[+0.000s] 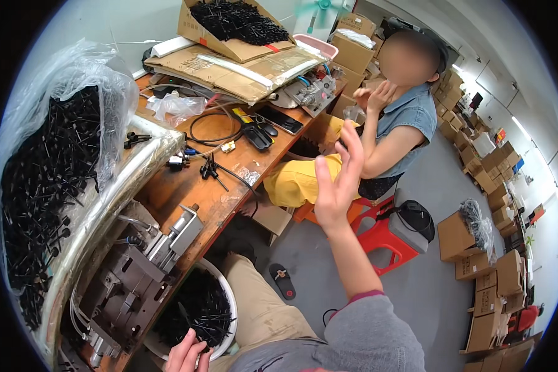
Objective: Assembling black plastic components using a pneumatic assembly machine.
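Observation:
My right hand (pixel 340 186) is raised in front of me, fingers apart, with nothing in it. Low in the view, my left hand (pixel 186 354) has its fingers closed around a thin black plastic part (pixel 185 312), partly hidden by the fingertips. Below that part stands a white bucket (pixel 232 310) full of similar black stick-like parts (pixel 208 304). A metal clamping fixture (pixel 130 288) with a cylinder and air tubes sits at the table's near edge, beside the bucket. A few black parts (pixel 212 172) lie loose on the wooden table (pixel 195 232).
A plastic-lined heap of black parts (pixel 53 186) fills the left. Cables, a phone (pixel 280 119) and a cardboard tray of black parts (pixel 239 25) occupy the table. A seated person (pixel 403 118) is at the right, near a red stool (pixel 384 245). Cartons (pixel 477 297) line the far right.

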Demonstrator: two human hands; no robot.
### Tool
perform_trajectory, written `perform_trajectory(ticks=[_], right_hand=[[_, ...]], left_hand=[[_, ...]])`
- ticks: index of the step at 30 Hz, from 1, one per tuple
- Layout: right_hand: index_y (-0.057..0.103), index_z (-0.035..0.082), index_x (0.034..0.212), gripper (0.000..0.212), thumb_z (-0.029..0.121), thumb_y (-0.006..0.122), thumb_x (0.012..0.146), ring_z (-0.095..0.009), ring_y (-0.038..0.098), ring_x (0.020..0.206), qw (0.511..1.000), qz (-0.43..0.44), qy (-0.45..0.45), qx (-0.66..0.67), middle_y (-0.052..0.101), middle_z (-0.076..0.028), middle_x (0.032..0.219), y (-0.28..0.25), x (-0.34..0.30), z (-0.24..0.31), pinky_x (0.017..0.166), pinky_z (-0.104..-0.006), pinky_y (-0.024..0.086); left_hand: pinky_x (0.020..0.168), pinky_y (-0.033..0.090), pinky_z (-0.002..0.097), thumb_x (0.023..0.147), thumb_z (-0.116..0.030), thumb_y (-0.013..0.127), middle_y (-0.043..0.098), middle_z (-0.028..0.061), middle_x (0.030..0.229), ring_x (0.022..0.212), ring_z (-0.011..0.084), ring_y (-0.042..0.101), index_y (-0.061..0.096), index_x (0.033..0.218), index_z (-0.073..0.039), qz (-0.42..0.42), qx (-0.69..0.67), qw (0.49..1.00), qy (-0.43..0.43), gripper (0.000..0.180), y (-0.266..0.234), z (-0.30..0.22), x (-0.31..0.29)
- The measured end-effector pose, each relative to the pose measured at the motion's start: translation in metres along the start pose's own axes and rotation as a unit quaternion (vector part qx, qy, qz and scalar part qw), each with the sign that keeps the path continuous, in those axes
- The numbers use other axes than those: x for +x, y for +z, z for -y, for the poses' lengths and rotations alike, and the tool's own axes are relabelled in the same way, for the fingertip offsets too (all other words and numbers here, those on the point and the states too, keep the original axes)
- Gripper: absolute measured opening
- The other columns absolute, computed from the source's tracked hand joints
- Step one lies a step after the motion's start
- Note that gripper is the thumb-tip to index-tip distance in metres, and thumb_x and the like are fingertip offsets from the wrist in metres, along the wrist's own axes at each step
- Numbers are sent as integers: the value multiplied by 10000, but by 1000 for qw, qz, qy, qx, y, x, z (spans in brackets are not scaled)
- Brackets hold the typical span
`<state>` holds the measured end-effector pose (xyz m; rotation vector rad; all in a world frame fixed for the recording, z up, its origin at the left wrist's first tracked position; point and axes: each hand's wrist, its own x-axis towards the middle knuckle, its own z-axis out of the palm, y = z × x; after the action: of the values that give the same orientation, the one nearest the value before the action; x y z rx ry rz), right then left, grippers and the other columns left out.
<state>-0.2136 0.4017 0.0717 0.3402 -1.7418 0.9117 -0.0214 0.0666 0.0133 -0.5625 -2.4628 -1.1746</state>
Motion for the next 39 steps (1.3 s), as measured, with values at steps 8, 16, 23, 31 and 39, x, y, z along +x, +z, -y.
perform_trajectory(ticks=[8,16,23,31,39], right_hand=[[240,-20,1448,758,369,537,868,-391,313,1367,937,-244,-247,-25,259,-316,1474,-19,64,42,1065,-494,295],[549,-40,1183,405,-28,616,784,-347,520,1163,984,120,-127,43,555,-193,1232,31,17,73,1006,-420,395],[580,-16,1174,278,85,604,916,-123,605,906,676,424,418,434,635,-86,1035,72,-119,119,757,-240,478],[551,-84,1191,375,145,589,896,-129,608,750,490,488,483,538,650,-142,937,94,-137,139,701,-243,478],[616,-52,1117,276,161,516,975,-137,628,673,419,440,537,585,653,-127,884,102,-142,131,629,-249,512]], left_hand=[[706,526,305,573,55,786,662,173,1103,809,247,656,672,833,25,-41,10,999,-6,286,16,20,-8],[695,532,313,572,11,799,676,172,1067,787,247,661,681,817,23,-58,23,998,8,273,15,-2,9],[697,560,315,651,-16,783,647,171,1102,820,262,669,715,864,26,-51,-12,998,32,227,3,8,10],[683,565,299,664,-30,768,659,127,1122,838,232,666,709,911,8,-78,-17,997,21,257,2,15,0],[662,554,298,613,-52,799,650,157,1141,783,229,668,718,909,4,-93,-8,996,14,312,3,25,-5]])
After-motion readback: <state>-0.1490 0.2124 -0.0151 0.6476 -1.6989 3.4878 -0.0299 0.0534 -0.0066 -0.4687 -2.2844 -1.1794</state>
